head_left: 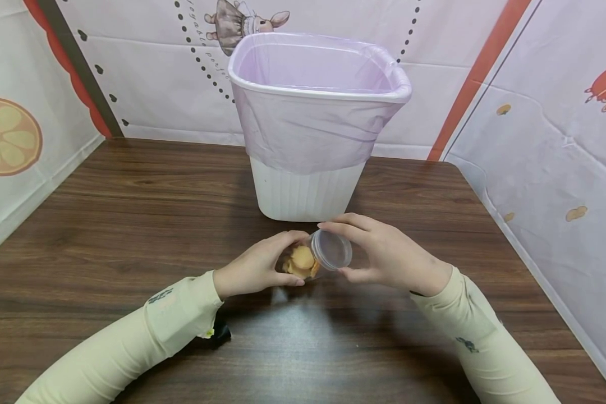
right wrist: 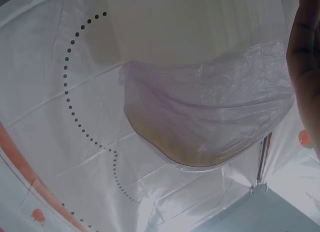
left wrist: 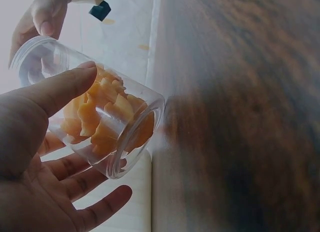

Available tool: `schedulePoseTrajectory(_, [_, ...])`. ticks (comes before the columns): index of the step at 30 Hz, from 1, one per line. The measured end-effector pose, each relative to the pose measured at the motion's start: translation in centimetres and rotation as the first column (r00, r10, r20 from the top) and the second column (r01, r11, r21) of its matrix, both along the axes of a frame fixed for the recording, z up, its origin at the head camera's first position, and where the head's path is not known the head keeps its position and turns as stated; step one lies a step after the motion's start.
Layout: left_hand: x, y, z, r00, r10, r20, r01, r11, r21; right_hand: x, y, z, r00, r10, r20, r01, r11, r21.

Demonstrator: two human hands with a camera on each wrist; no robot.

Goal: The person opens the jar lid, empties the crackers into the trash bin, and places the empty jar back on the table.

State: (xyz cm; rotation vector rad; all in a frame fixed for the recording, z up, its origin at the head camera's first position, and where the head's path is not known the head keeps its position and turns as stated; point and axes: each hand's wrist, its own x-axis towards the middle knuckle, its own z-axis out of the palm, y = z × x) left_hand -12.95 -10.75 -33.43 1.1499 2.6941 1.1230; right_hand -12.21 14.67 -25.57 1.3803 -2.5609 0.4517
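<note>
A clear plastic jar (left wrist: 159,104) lies tilted between both hands, just above the tabletop in front of the bin. Inside it, yellow-orange crinkled pieces (head_left: 301,261), which look like snack chips, gather toward the jar's base. My left hand (head_left: 260,266) grips the jar's body, thumb on one side and fingers on the other. At the other end, my right hand (head_left: 386,252) holds the round clear lid (head_left: 335,249) by its edge, fingers above and thumb below. The lid sits on the jar's mouth. Only the edge of my right hand shows in the right wrist view.
Behind the hands stands a white bin (head_left: 308,193) lined with a pale purple bag (head_left: 313,134). A small black object (head_left: 219,335) is partly hidden by the left sleeve. Printed cloth (head_left: 545,146) encloses the dark wooden table (head_left: 156,207) at the back and sides.
</note>
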Motion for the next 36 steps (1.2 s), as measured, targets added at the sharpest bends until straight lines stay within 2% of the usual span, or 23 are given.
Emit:
schedulePoseTrajectory(11, [0.02,-0.02,0.05,1.000,0.009,0.005,-0.009,1.000,-0.016,-0.13,0.11,-0.14,0.999,0.041,-0.018,-0.041,0.999,0.014])
schedulePoseTrajectory(18, [0.01,0.00,-0.03,1.000,0.003,-0.004,-0.003,1.000,-0.004,-0.10,-0.19,-0.22,0.999,0.036,-0.022,-0.036,0.999,-0.018])
schedulePoseTrajectory(26, [-0.02,0.01,-0.09,1.000,0.013,-0.023,-0.013,1.000,0.001,-0.02,-0.40,-0.35,0.998,-0.068,-0.014,0.068,0.997,-0.032])
schedulePoseTrajectory(32, [0.00,0.04,0.01,1.000,0.018,-0.004,-0.018,1.000,-0.011,0.18,-0.43,-0.35,0.984,-0.175,-0.025,0.174,0.984,-0.036])
schedulePoseTrajectory(36, [0.01,0.00,0.03,1.000,0.021,0.003,-0.021,1.000,-0.015,0.28,-0.68,-0.47,0.975,-0.218,-0.047,0.216,0.975,-0.042])
